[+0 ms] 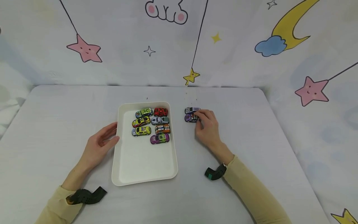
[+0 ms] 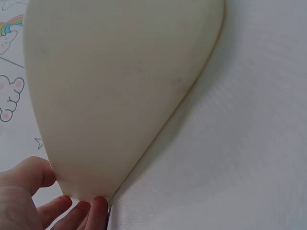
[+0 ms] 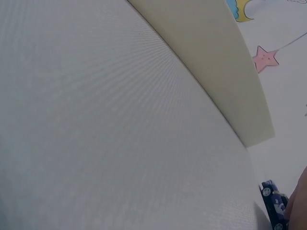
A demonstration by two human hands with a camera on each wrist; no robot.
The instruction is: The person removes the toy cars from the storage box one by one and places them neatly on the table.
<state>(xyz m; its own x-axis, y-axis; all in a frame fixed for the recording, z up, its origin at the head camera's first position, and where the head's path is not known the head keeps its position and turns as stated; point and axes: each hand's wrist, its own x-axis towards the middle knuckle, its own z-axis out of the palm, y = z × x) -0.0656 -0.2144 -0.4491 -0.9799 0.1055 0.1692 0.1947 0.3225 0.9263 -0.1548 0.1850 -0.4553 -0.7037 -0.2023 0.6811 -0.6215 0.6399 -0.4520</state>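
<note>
My left hand (image 1: 95,151) holds the left side of a white tray (image 1: 145,165), thumb on the rim and fingers at the outer wall. In the left wrist view, several fingertips touch the end of that tray wall (image 2: 124,96). Right of the tray, my right hand (image 1: 207,129) pinches a purple toy car (image 1: 190,118) between thumb and fingers. A silver-white toy car (image 1: 191,110) sits just beyond it, close alongside. In the right wrist view, only part of a dark toy car (image 3: 274,206) shows beside a finger at the lower right corner.
Inside the tray, two columns of toy cars fill the far half: green (image 1: 144,112), yellow-red (image 1: 141,121) and yellow (image 1: 141,131) left; red (image 1: 160,112), silver-blue (image 1: 160,120), orange (image 1: 162,129) and purple-green (image 1: 159,138) right. A patterned cloth (image 1: 120,37) stands behind the white table (image 1: 70,109).
</note>
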